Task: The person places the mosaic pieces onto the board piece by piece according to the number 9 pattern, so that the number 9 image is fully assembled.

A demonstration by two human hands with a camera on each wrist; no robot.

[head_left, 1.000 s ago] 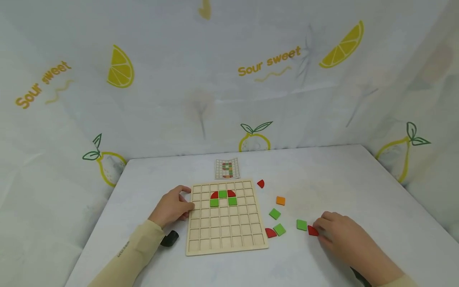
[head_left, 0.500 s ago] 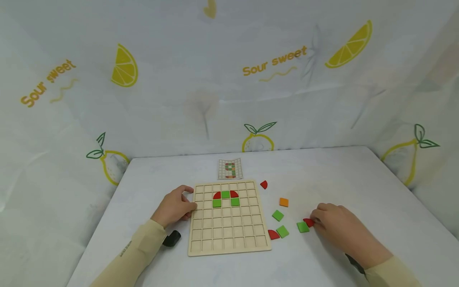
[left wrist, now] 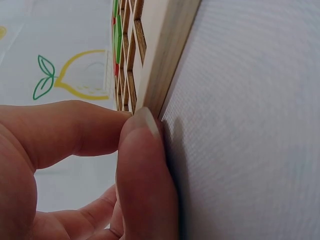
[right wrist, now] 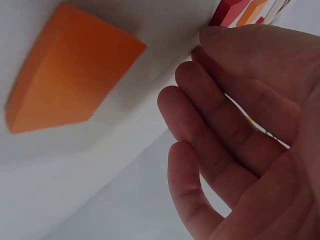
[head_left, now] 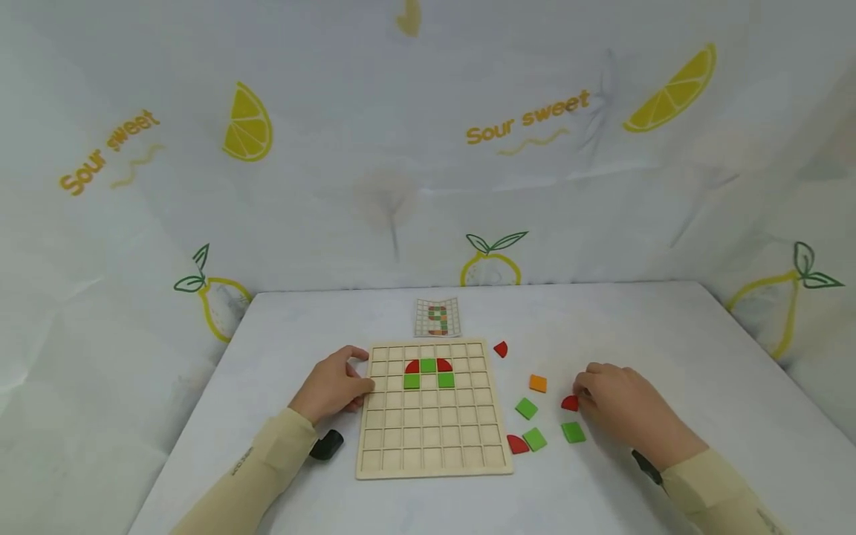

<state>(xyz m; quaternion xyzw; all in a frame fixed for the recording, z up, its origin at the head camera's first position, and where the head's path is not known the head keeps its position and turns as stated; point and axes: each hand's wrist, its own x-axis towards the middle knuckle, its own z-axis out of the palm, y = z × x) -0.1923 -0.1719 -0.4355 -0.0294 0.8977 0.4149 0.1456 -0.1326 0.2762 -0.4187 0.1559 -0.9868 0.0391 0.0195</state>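
Note:
A pale wooden grid board lies on the table, with red quarter-circle and green square tiles set in its upper rows. My left hand touches the board's left edge; index finger and thumb rest apart along it, and the left wrist view shows the thumb right at the board's side. To the right of the board, my right hand pinches a red quarter-circle tile between thumb and index finger, close over the table. Part of this tile peeks out past the thumb in the right wrist view.
Loose green squares, an orange square and red quarter-circles lie right of the board. A pattern card sits behind it. An orange tile lies near my right fingers. A printed cloth hangs behind the table.
My right hand has moved away from me and a little left, bringing the red quarter-circle tile past the green square. My left hand stays at the board's edge. The view shifts slightly.

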